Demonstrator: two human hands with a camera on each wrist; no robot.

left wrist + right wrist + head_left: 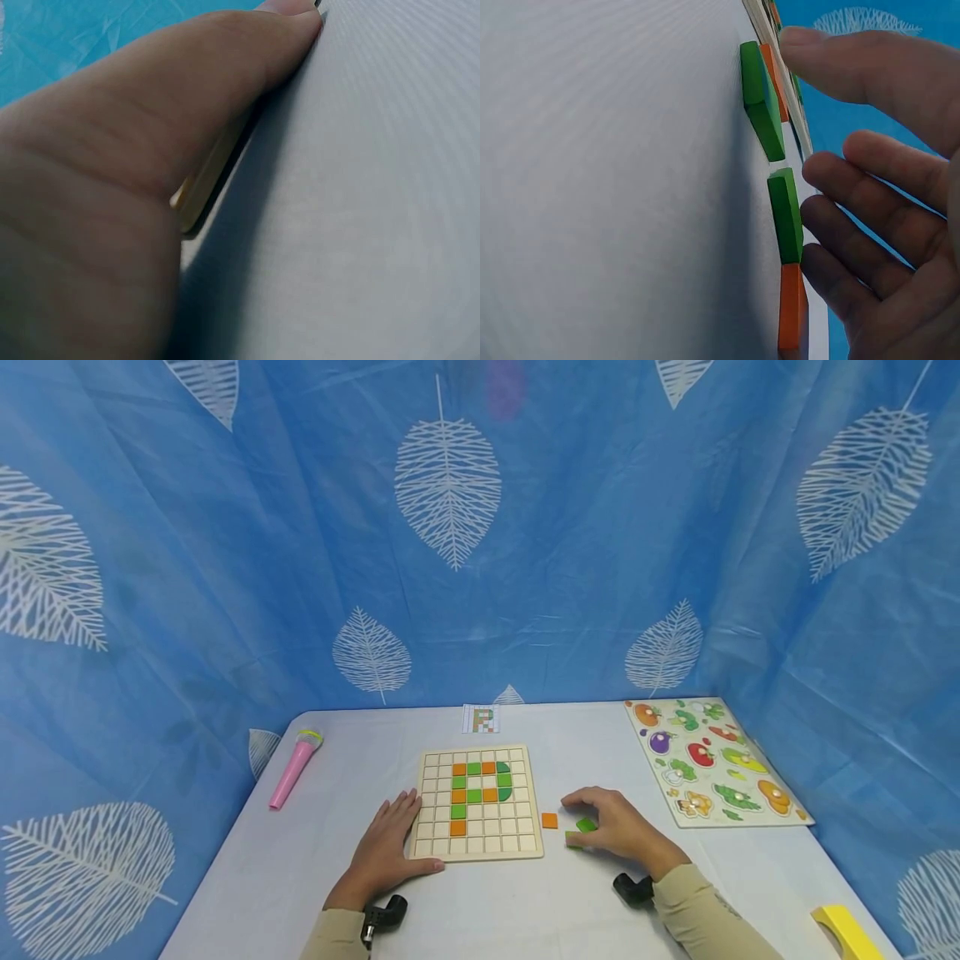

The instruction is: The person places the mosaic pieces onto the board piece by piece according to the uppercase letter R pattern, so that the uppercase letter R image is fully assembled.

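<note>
A wooden grid board [438, 831] lies on the table, with orange and green tiles forming a P shape. My left hand [388, 842] rests along its lower left corner, fingers fairly straight and thumb by the near edge. To the board's right, my right hand [618, 828] hovers over loose tiles, fingers loosely bent and holding nothing. Below it are a green tile [574, 840] and another green tile [587, 825]; an orange tile [550, 820] lies nearer the board. The right wrist view also shows an orange tile [789, 307] by the fingers, which the hand hides in the head view.
Behind the board lies a small card [481, 719] with a coloured R pattern. A pink toy microphone [292, 772] is at left. On the right are a vegetable puzzle board [716, 764] and, at the front, a yellow block [847, 931]. Blue cloth [525, 568] surrounds the table.
</note>
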